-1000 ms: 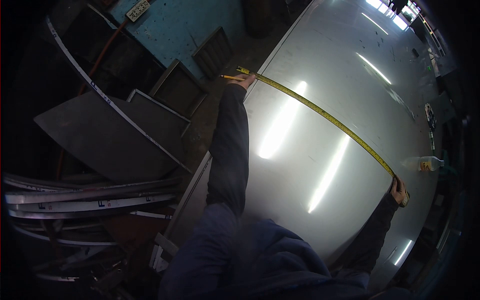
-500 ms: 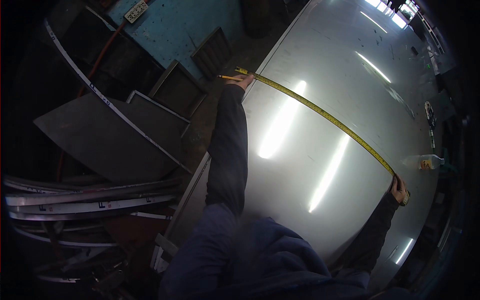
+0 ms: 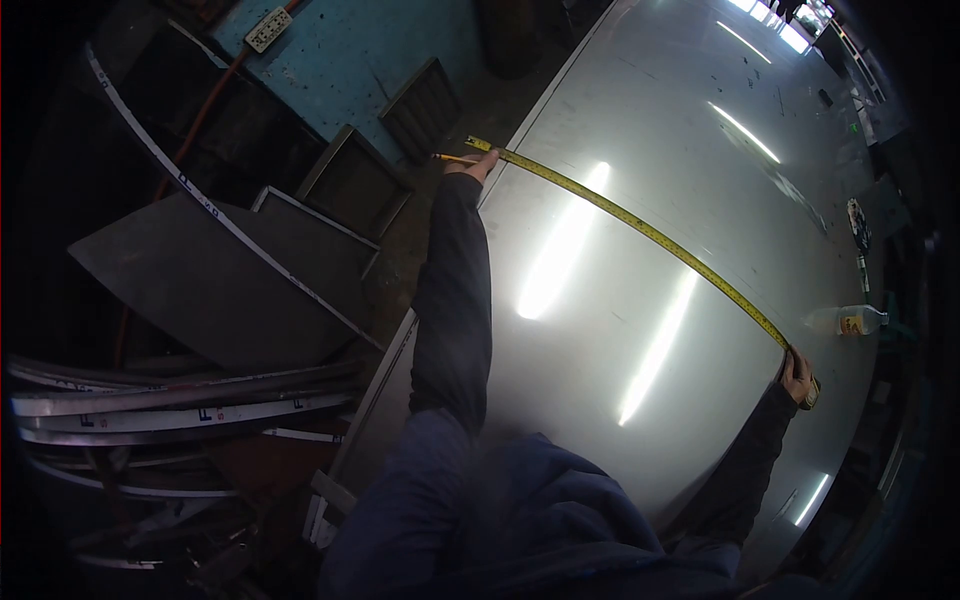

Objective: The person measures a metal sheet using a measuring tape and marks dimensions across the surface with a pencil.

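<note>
A yellow tape measure (image 3: 640,226) stretches across a large shiny metal sheet (image 3: 570,380). Near the sheet's left edge my left hand (image 3: 474,166) grips the tape close to its free end, which sticks out past the edge. A pencil (image 3: 452,158) is also held in that hand and points left. My right hand (image 3: 796,376) is closed on the tape's case by the right side of the sheet, and the case is partly hidden by the fingers.
A clear bottle (image 3: 856,321) lies on its side at the right. Metal strips (image 3: 180,412) are piled at the lower left. Dark frames (image 3: 355,190) lean by a blue wall (image 3: 330,70), with a power outlet (image 3: 268,30) above.
My left hand has shifted slightly to the left, with the tape's end and the pencil. My right hand stays almost where it was.
</note>
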{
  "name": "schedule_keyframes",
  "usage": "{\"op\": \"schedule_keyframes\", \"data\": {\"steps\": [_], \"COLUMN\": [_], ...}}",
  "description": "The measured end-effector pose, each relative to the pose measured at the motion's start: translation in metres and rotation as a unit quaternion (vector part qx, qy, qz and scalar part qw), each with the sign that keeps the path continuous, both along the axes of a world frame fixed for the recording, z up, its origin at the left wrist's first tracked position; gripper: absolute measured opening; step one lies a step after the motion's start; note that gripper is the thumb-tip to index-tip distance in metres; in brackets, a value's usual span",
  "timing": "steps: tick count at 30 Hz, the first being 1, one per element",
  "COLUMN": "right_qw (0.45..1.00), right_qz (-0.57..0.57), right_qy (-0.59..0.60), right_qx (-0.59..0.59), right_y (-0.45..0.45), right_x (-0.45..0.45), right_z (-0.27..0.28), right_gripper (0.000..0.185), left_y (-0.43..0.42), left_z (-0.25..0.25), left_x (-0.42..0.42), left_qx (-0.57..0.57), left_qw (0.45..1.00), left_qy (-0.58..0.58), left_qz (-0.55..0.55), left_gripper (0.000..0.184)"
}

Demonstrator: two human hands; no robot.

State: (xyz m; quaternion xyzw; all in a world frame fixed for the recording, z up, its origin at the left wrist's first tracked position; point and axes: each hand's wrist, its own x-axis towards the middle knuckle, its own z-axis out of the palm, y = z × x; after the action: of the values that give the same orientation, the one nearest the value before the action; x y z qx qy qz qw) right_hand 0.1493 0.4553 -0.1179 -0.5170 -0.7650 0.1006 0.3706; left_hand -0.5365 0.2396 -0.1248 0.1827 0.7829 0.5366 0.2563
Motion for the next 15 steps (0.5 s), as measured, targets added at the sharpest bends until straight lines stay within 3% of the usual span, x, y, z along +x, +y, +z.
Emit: {"op": "schedule_keyframes", "data": {"steps": [2, 4, 5, 7, 8, 10, 15], "right_qw": [1.0, 0.999, 0.999, 0.999, 1.0, 1.0, 0.999], "right_qz": [-0.002, -0.004, -0.002, -0.001, 0.001, -0.004, -0.001], "right_qy": [-0.016, -0.037, -0.035, -0.032, -0.028, -0.02, -0.031], "right_qx": [0.005, 0.007, 0.008, 0.009, 0.012, 0.011, 0.012], "right_y": [-0.002, -0.004, -0.004, -0.001, 0.001, -0.002, -0.003], "right_x": [-0.003, -0.001, -0.001, 0.001, 0.004, 0.006, 0.0], "right_z": [0.002, 0.005, 0.005, 0.002, 0.0, -0.008, 0.002], "right_gripper": [0.016, 0.016, 0.017, 0.017, 0.017, 0.018, 0.019], "left_y": [-0.001, -0.01, -0.014, -0.015, -0.013, -0.003, -0.001], "left_z": [-0.004, 0.01, 0.016, 0.027, 0.031, 0.041, 0.051], "left_x": [-0.008, -0.01, -0.009, -0.007, -0.001, 0.015, 0.036], "left_qx": [0.004, 0.039, 0.036, 0.212, 0.209, 0.389, 0.305], "left_qw": [0.999, 0.977, 0.977, 0.94, 0.941, 0.908, 0.948], "left_qy": [0.021, -0.104, -0.107, 0.056, 0.056, 0.102, 0.084], "left_qz": [0.034, 0.18, 0.18, 0.262, 0.26, 0.116, -0.015], "left_gripper": [0.039, 0.025, 0.025, 0.013, 0.013, 0.01, 0.017]}}
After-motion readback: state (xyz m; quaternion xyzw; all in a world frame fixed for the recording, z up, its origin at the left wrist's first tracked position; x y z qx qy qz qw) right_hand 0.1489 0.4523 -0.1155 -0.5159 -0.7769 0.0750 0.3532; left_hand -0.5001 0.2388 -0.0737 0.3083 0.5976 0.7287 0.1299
